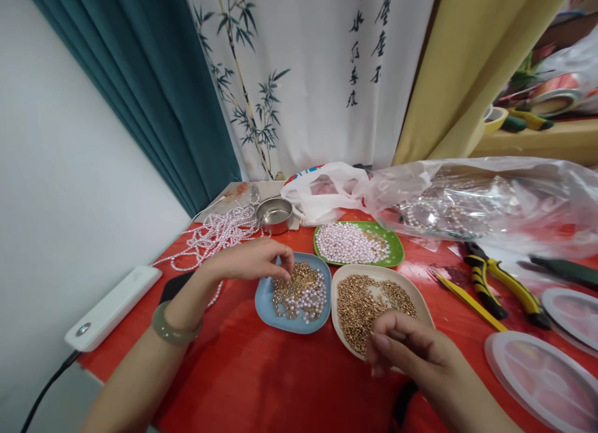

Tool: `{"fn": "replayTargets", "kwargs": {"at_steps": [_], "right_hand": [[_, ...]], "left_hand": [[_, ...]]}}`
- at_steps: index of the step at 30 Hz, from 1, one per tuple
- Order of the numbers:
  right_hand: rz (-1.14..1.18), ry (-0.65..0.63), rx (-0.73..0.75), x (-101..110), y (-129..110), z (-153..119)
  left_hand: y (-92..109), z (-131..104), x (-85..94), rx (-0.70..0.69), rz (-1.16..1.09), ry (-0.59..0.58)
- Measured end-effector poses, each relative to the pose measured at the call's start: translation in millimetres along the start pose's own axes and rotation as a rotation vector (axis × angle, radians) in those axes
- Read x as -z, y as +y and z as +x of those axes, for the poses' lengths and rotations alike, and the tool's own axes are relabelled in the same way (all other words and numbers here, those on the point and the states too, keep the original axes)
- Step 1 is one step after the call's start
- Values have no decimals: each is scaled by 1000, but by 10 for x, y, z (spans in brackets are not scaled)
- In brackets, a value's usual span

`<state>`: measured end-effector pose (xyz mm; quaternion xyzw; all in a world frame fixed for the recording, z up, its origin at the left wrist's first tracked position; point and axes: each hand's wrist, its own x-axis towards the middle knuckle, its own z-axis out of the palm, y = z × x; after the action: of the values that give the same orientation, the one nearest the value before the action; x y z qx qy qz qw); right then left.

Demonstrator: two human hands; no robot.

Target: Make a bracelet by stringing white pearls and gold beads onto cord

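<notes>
Head view. Left hand: reaching in over the left side of 1 blue tray, fingers curling down, thumb sitting close beneath them; whether a bead is being gripped, cannot tell. Gold beads are lying just under the fingertips, pearly beads beside them, nearer the wearer. Right hand: hanging over the near edge of 1 cream tray, thumb and forefinger meeting in a pinch, other fingers curling; whether anything is being held, cannot tell.

Obstructions: the left hand is covering the blue tray's upper left rim; the right hand is hiding the cream tray's near right part and some of its gold-coloured beads.

Surroundings: 1 green tray, holding mostly pale beads, is standing behind both trays. Bead strands are lying tangled beyond the left forearm, with 1 metal bowl standing beside them. 1 clear bag is stretching across the back right. Pliers, 1 slim yellow tool and 2 round plastic cases are lying to the right.
</notes>
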<state>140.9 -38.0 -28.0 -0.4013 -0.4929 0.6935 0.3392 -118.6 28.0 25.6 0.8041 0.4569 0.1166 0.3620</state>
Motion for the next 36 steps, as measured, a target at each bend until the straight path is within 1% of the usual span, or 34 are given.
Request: {"fn": "replayTargets", "kwargs": {"at_steps": [4, 7, 10, 12, 14, 16, 19, 21, 26, 31, 36], "right_hand": [[62, 63, -23, 14, 0, 8], [92, 99, -37, 80, 3, 26], [110, 124, -28, 154, 8, 50], [136, 136, -23, 181, 7, 65], [153, 140, -25, 188, -4, 78], [156, 142, -27, 183, -24, 89], [152, 146, -21, 176, -48, 99], [146, 155, -19, 180, -48, 99], [136, 160, -20, 180, -26, 82], [158, 179, 7, 139, -47, 76], [139, 142, 3, 172, -20, 103]], "left_hand": [[28, 20, -44, -93, 67, 119], [34, 52, -145, -140, 133, 140], [19, 83, -274, -94, 170, 150], [-5, 102, -355, -68, 171, 177], [-36, 120, -421, -75, 179, 219], [-63, 137, -466, -81, 202, 272], [-80, 164, -498, -21, 232, 323], [-79, 182, -507, 23, 242, 322], [-61, 224, -517, 70, 267, 272], [-4, 237, -484, 138, 475, 140], [-4, 230, -454, 157, 501, 134]]}}
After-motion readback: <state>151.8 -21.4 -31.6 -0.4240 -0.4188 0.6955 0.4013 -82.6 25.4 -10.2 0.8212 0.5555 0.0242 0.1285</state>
